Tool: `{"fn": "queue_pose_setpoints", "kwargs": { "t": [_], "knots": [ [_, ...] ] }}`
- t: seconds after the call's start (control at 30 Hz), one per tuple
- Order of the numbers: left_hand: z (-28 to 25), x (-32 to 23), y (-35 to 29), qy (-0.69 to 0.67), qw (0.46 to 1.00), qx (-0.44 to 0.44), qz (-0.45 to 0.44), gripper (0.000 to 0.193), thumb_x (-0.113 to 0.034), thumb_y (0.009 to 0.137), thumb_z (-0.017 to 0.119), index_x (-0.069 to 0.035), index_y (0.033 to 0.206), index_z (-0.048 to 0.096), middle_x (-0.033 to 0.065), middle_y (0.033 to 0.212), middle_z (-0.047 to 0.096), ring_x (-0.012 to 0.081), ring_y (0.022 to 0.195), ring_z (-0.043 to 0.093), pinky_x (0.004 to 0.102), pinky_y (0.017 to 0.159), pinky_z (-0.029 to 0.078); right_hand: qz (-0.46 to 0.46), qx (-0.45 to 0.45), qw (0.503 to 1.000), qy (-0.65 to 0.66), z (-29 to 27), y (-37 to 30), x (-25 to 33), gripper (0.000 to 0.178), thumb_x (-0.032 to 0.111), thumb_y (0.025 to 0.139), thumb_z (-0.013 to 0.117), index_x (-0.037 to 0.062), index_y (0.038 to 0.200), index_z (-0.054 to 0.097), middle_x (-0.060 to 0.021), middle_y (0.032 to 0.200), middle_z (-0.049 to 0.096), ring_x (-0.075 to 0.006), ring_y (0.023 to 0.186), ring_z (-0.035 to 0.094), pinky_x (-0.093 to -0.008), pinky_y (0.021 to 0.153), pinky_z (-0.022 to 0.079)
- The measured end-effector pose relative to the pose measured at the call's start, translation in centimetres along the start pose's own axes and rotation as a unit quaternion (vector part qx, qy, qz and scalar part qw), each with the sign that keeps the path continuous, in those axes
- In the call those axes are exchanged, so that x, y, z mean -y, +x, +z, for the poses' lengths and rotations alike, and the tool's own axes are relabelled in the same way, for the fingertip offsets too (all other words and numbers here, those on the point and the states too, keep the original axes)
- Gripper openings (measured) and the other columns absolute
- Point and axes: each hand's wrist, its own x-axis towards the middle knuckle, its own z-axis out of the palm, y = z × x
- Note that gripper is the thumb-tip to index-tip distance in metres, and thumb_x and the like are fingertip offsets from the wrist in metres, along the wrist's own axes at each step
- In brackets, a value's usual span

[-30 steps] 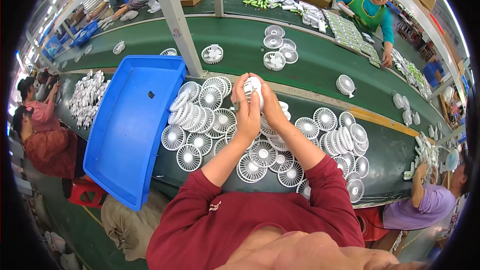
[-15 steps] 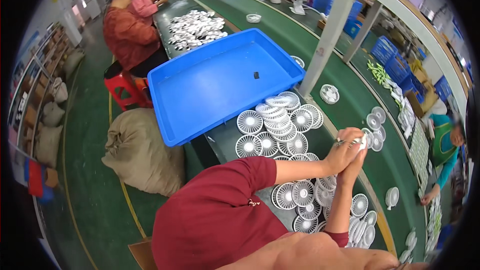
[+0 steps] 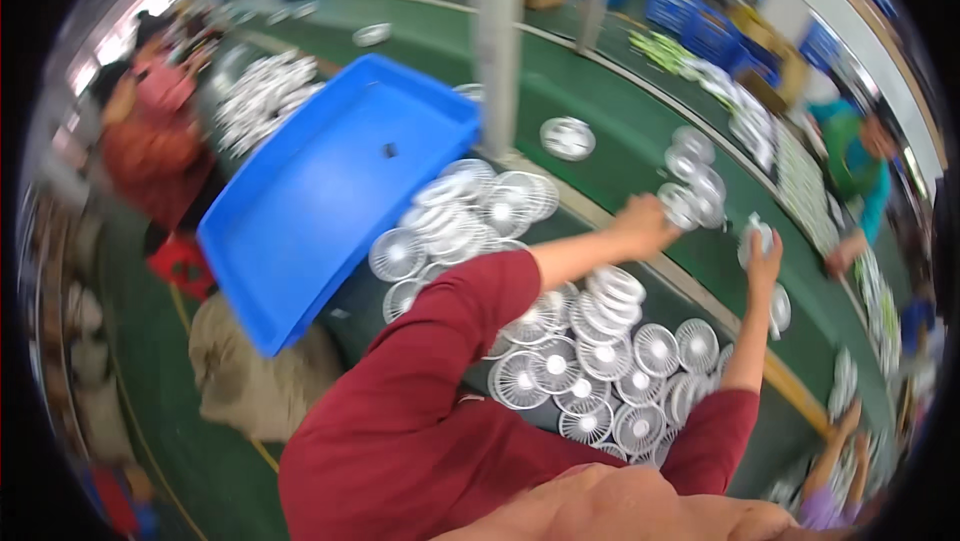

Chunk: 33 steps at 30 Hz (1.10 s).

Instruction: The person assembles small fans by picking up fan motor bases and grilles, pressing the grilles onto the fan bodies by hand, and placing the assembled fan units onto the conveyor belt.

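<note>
We part our hands: the right hand (image 3: 766, 263) alone now grips the white fan housing (image 3: 750, 240) at three o'clock; the left hand (image 3: 643, 226), its grip too blurred to tell, nears fan grilles (image 3: 697, 181) toward two.

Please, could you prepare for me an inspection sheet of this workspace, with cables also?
Surface: dark green table beside green belt.
Things: white grilles piled on the table; white fan units on the belt.
Clutter: blue tray with small dark piece inside.
Left hand: near other fan units, contact unclear from blur.
Right hand: holds white piece over the belt.
Cables: nothing seen.
Surroundings: co-worker, blue crates, pale post, tan sack.
</note>
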Motion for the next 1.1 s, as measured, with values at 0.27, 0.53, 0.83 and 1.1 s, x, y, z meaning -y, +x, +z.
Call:
{"fn": "queue_pose_setpoints", "kwargs": {
  "t": [0.27, 0.53, 0.83, 1.1],
  "knots": [
    [4.3, 0.5, 6.1, 0.079, 0.988, 0.067, -0.111, 0.051, -0.039, 0.083, 0.062, -0.003, 0.117, 0.053, 0.0199, 0.117, 0.053, 0.0369, 0.108, 0.054, 0.0481, 0.089, 0.047, -0.070, -0.026, 0.965, -0.251, -3.0, 4.3, -2.8, 0.067, 0.040, 0.076, 0.071, 0.0040, 0.128, 0.051, -0.0238, 0.124, 0.056, -0.0406, 0.120, 0.048, -0.0461, 0.100, 0.041],
    [5.5, 4.2, 4.5, -0.091, 0.995, -0.004, 0.035, 0.019, -0.021, 0.095, 0.047, -0.003, 0.099, 0.052, 0.0197, 0.091, 0.060, 0.0402, 0.086, 0.059, 0.0471, 0.074, 0.046, 0.073, 0.116, 0.984, -0.111, 10.0, 12.0, -0.3, 0.094, 0.055, 0.070, 0.074, 0.0067, 0.141, 0.034, -0.0246, 0.126, 0.055, -0.0380, 0.116, 0.053, -0.0418, 0.099, 0.042],
    [5.3, 3.7, 4.4, -0.185, 0.981, -0.050, -0.025, 0.024, -0.024, 0.099, 0.039, -0.003, 0.107, 0.045, 0.0262, 0.089, 0.060, 0.0468, 0.087, 0.057, 0.0525, 0.074, 0.043, 0.038, 0.000, 0.982, -0.187, 17.1, 11.5, -0.1, 0.070, 0.052, 0.064, 0.076, 0.0124, 0.119, 0.057, -0.0173, 0.115, 0.062, -0.0365, 0.108, 0.058, -0.0495, 0.089, 0.046],
    [4.7, 4.1, 5.2, -0.212, 0.962, -0.159, -0.060, 0.030, -0.026, 0.101, 0.035, -0.001, 0.101, 0.051, 0.0221, 0.089, 0.059, 0.0403, 0.083, 0.058, 0.0444, 0.073, 0.044, -0.064, 0.235, 0.970, 0.017, 10.5, 5.2, 1.8, 0.047, 0.030, 0.072, 0.078, 0.0020, 0.106, 0.060, -0.0107, 0.096, 0.065, -0.0205, 0.084, 0.061, -0.0336, 0.076, 0.049]
  ]
}}
